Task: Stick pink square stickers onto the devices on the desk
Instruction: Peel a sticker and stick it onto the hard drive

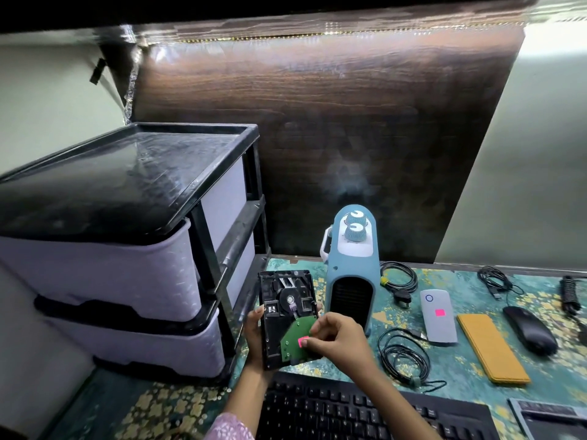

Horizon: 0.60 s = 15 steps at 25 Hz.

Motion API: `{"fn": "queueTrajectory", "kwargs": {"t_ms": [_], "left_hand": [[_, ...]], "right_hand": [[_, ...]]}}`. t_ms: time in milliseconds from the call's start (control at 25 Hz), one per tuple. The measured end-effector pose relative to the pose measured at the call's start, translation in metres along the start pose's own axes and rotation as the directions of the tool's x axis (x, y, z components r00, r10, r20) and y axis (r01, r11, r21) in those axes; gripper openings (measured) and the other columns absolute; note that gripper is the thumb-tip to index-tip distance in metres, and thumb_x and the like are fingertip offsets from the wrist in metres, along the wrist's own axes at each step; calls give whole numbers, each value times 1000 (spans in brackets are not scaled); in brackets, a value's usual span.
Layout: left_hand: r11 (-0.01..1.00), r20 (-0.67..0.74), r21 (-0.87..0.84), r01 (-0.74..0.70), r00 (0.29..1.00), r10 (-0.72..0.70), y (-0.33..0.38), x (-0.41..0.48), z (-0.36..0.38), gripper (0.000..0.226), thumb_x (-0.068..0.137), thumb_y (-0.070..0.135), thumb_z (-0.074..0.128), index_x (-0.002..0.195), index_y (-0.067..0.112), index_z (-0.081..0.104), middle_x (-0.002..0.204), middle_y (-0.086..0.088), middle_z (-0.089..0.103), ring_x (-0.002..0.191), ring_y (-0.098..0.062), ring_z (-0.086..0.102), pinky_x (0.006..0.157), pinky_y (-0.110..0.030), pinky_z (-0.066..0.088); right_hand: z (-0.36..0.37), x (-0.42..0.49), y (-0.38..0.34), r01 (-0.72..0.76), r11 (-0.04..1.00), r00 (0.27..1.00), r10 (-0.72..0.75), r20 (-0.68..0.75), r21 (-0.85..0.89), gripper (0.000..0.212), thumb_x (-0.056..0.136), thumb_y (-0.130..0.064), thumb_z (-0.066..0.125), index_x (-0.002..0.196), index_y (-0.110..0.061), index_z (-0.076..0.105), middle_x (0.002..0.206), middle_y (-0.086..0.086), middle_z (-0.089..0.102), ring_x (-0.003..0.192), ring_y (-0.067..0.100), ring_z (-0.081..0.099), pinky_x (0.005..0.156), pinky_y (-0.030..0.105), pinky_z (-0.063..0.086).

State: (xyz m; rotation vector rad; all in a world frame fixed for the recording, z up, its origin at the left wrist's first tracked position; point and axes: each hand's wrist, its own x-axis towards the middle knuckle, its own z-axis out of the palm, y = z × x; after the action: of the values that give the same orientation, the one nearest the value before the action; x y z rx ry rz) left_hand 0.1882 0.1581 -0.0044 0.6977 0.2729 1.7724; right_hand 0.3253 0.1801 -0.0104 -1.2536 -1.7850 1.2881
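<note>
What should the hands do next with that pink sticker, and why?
Probably press the pink sticker flat: the right hand pinches it against the green board of the hard drive, which the left hand holds.

Under the fingers of the right hand [338, 339], the sticker [302, 339] looks like matt pink paper. It lies on a green board [293, 342] with a faint sheen. The drive [276, 315] around it is dull, dark metal. Just beyond the fingers, the heater [352, 281] is smooth matt blue plastic. Left of them, the drawers [127, 173] have a glossy black plastic top. Far right, the mouse [529, 328] is matt black and the case [492, 347] is rough orange.
</note>
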Motion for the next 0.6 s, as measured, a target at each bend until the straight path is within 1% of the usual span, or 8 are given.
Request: {"fn": "queueTrajectory", "kwargs": {"t_ms": [80,120,200,240,280,400,480,600], "left_hand": [[983,-272,116,140,957,-104,-6,-3,-5,48,30,44,88,55,6,73,59,-7,73,57,-13,70,53,-18,56],[987,-218,37,154,965,-142,-7,-7,-1,53,16,42,90,48,5,71,52,-7,70,49,-14,68,46,-17,54],[994,-27,-78,73,997,-75,-3,-8,-2,57,50,39,84,80,-8,72,83,-27,72,82,-23,72,75,-23,57],[997,-197,73,16,980,-1,6,0,6,59,81,33,62,110,-19,57,114,-37,60,112,-31,61,101,-32,45],[1000,-169,25,-1,986,5,12,0,11,56,95,25,35,130,-18,36,136,-38,41,131,-38,41,113,-39,27],[978,180,-209,-13,982,52,2,7,-24,62,97,26,-2,139,-16,13,148,-36,19,140,-43,17,118,-45,8],[945,305,-314,89,952,12,-2,6,-24,97,80,52,-27,139,-19,3,148,-40,5,142,-46,5,118,-46,-3],[968,224,-183,173,966,-130,-5,0,-20,64,97,30,4,139,-17,12,146,-40,17,139,-47,17,117,-48,10]], "right_hand": [[0,3,-1,-33,999,999,33,5,-14,27,60,-18,84,64,-16,56,55,-2,63,51,1,59,56,14,49],[-1,5,0,-48,999,999,48,1,-22,30,59,-18,85,64,-14,55,53,-3,62,48,-1,58,56,12,46],[-5,6,-1,-52,997,998,51,-31,-49,38,53,-26,87,63,-13,52,53,-4,57,48,1,53,53,14,43],[-6,7,1,-56,997,997,53,-56,-61,42,51,-31,88,63,-13,52,55,-4,54,50,3,49,51,16,42],[-7,6,3,-64,996,995,59,-80,-67,45,49,-34,88,64,-14,51,59,-4,53,54,4,47,51,18,41],[0,5,8,-128,992,989,128,-71,6,51,49,-39,86,83,-17,55,80,-3,60,73,10,55,62,24,48],[8,5,12,-198,971,980,193,50,136,65,47,-43,85,99,-16,56,95,6,66,83,17,62,63,31,55],[14,7,12,-209,945,976,184,117,250,32,62,-17,82,90,-11,67,80,8,71,63,12,66,49,21,50]]}}
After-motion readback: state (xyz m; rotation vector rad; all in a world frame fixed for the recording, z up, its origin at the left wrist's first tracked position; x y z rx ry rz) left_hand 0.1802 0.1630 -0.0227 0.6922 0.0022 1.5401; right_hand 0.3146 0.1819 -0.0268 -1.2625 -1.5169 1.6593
